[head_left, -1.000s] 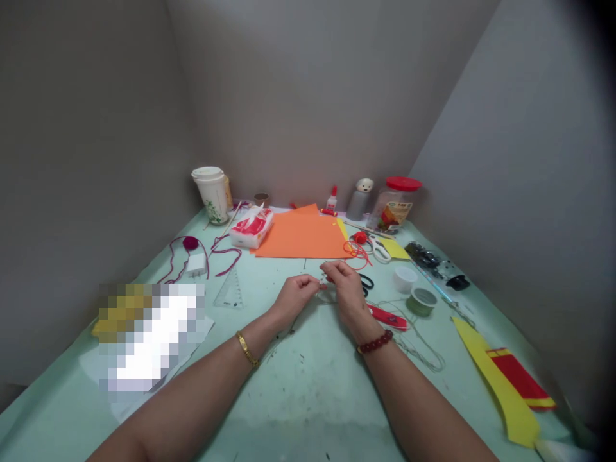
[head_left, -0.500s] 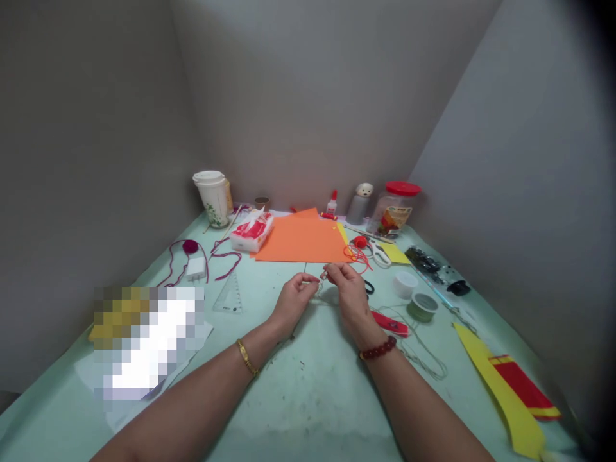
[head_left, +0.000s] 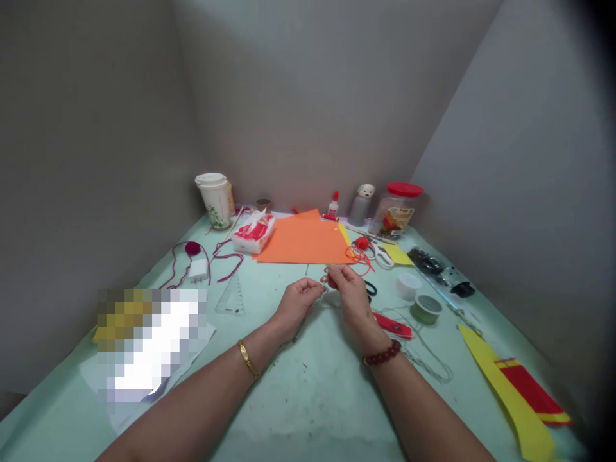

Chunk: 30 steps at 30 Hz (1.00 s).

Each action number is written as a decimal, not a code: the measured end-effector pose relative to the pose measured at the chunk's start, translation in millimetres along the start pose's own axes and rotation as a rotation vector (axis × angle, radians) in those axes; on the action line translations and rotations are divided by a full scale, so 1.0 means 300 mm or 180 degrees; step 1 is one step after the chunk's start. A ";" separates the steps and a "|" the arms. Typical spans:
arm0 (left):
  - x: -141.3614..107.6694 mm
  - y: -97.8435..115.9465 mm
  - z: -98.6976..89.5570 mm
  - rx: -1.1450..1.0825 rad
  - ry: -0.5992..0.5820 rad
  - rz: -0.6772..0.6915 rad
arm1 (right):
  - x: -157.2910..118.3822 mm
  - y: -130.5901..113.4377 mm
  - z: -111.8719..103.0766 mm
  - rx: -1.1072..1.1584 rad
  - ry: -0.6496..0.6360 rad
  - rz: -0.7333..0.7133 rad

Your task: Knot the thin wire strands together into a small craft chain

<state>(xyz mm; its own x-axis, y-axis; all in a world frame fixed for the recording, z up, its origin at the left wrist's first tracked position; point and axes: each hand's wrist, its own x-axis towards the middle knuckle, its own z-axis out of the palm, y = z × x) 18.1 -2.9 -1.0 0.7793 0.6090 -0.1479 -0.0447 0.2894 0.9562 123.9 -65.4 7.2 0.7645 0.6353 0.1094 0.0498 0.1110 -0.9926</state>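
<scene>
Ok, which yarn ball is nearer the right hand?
The red yarn ball, beside the white-handled scissors; the purple yarn ball lies far left, by the plug adapter.

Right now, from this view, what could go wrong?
1. The thin strand at the fingertips of the left hand and right hand is tiny, so it might slip loose.
2. Loose green cord lies in loops near the red tool; it may snag or tangle if pulled.
3. The red tool lies close beside the right wrist, so a sideways move could knock it.
</scene>
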 end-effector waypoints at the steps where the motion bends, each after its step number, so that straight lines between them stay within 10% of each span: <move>1: 0.002 -0.002 -0.001 0.0026 0.0063 0.0035 | 0.000 -0.009 -0.004 -0.0132 -0.0151 0.0025; 17: 0.015 -0.028 -0.010 0.0661 0.0211 0.0504 | 0.016 -0.054 -0.059 -0.0873 -0.1145 0.0258; 30: -0.003 -0.024 -0.001 0.0129 0.0133 0.0464 | -0.014 0.000 0.015 0.0504 -0.0427 0.0388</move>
<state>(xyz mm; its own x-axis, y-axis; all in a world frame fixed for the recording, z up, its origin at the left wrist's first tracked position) 17.5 -5.3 -7.7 0.7396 0.6728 -0.0164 -0.1295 0.1663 0.9775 117.7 -64.6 6.9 0.6659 0.7460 0.0059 -0.1471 0.1391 -0.9793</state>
